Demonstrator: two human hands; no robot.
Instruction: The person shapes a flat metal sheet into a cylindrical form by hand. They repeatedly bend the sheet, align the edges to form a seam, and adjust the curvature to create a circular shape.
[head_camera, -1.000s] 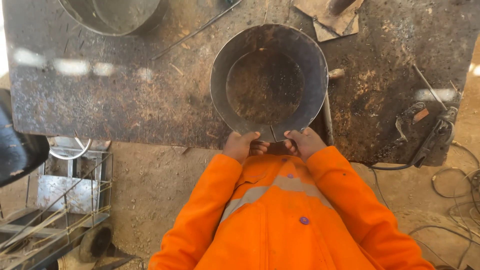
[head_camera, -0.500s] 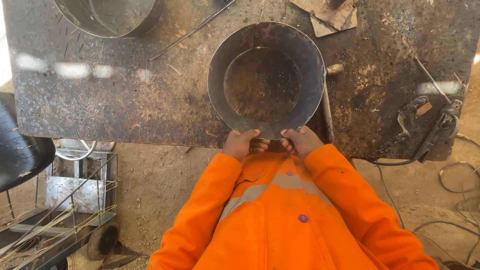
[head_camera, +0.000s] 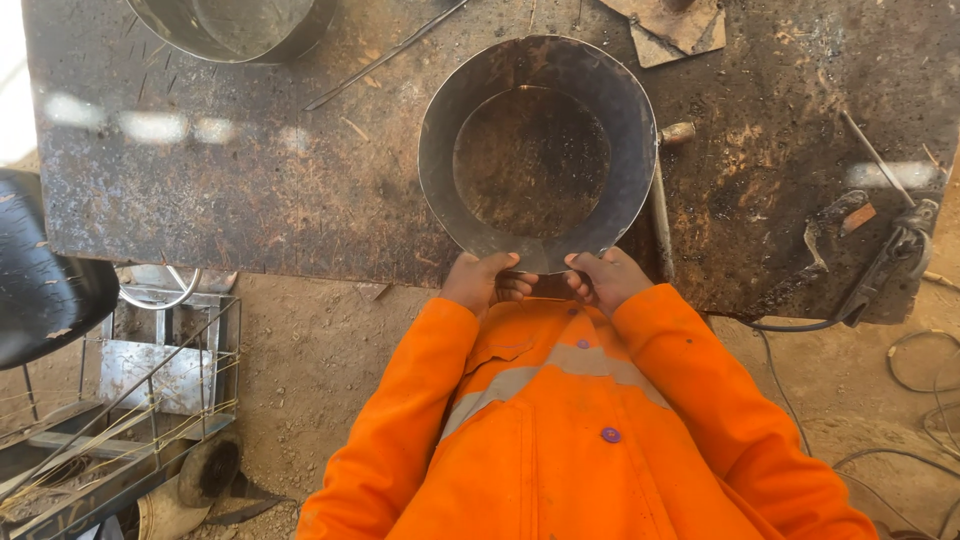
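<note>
Gripping a round, flared sheet-metal ring (head_camera: 537, 150) at its near rim: left hand (head_camera: 480, 283), right hand (head_camera: 605, 280), both closed.

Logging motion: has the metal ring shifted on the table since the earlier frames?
No. The ring sits the same against the table edge and the rod.
</note>
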